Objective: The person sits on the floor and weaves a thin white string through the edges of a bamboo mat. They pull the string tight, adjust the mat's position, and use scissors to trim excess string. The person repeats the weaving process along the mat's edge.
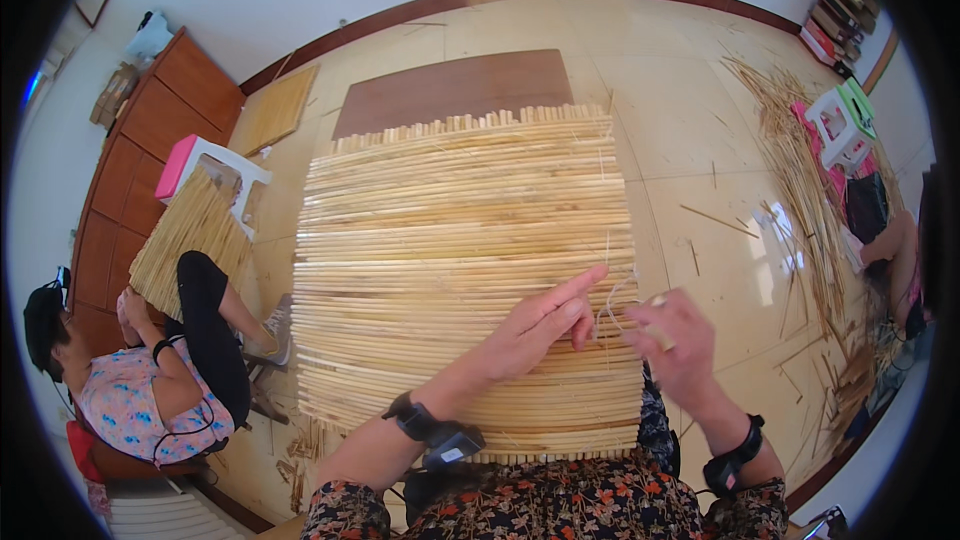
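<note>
A large mat of straw-coloured reed stalks [450, 240], laid side by side, spreads before me, its near edge at my lap. My left hand [551, 313] rests on its right part, index finger stretched out and the other fingers bent; whether they pinch anything is hidden. Just past the mat's right edge, my right hand [675, 345] is blurred, with a short pale stick [661, 338] between its fingers. A loop of thin white thread [613, 300] curves between my two hands near the edge. Fine lines of stitching cross the stalks.
At left a seated person [150, 382] holds a smaller reed mat [191, 236] by a pink-and-white stool [214, 172]. A brown board [457, 82] lies beyond my mat. Loose stalks [795, 187] cover the floor at right, near a green-and-white stool [841, 124] and another person's arm [892, 240].
</note>
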Action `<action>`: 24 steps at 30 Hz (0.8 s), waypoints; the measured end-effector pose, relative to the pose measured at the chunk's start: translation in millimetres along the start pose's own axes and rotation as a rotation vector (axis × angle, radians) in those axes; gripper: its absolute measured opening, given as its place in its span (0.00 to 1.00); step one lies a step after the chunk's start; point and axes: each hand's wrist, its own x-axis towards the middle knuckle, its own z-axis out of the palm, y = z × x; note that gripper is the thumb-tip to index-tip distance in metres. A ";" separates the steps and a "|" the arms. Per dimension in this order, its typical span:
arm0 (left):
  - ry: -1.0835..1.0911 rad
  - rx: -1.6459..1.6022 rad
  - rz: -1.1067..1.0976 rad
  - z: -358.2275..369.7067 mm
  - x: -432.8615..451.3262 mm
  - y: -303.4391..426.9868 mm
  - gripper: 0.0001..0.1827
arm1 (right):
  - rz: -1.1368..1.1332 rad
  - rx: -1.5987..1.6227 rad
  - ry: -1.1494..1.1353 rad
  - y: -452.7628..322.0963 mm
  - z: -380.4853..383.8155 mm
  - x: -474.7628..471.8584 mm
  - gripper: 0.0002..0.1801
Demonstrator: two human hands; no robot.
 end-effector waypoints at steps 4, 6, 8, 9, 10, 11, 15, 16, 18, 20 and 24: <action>0.085 0.047 0.033 5.3 -1.3 1.2 0.32 | -0.358 -0.118 0.069 -32.6 24.1 26.7 0.15; 0.103 0.073 0.013 6.6 -3.9 5.0 0.33 | -0.345 -0.148 0.066 -37.5 29.6 35.5 0.14; 0.074 0.075 -0.005 7.6 -5.8 8.3 0.33 | -0.405 -0.191 0.099 -37.0 33.5 40.7 0.13; 0.083 0.116 0.032 7.5 -5.5 9.3 0.34 | -0.454 -0.208 0.135 -36.1 35.4 41.5 0.12; 0.090 0.157 0.068 8.3 -4.2 9.4 0.34 | -0.438 -0.215 0.129 -35.5 37.8 41.8 0.12; 0.097 0.197 0.104 8.0 -3.4 9.5 0.34 | -0.442 -0.214 0.144 -35.1 40.1 41.7 0.12; 0.053 0.150 0.064 3.0 -6.1 8.1 0.36 | -0.461 -0.208 0.188 -35.5 44.4 43.0 0.12; 0.051 0.151 0.056 2.1 -6.7 7.3 0.37 | -0.455 -0.234 0.173 -36.4 45.3 44.2 0.12; 0.015 0.136 0.112 1.1 -6.9 5.5 0.40 | -0.485 -0.267 0.175 -37.5 44.6 45.5 0.12; -0.048 0.090 0.234 0.9 -5.6 3.9 0.43 | -0.453 -0.245 0.203 -33.5 38.1 44.3 0.10; -0.030 -0.056 0.181 5.9 -1.9 -0.2 0.44 | 0.355 0.770 0.136 4.1 4.0 28.3 0.05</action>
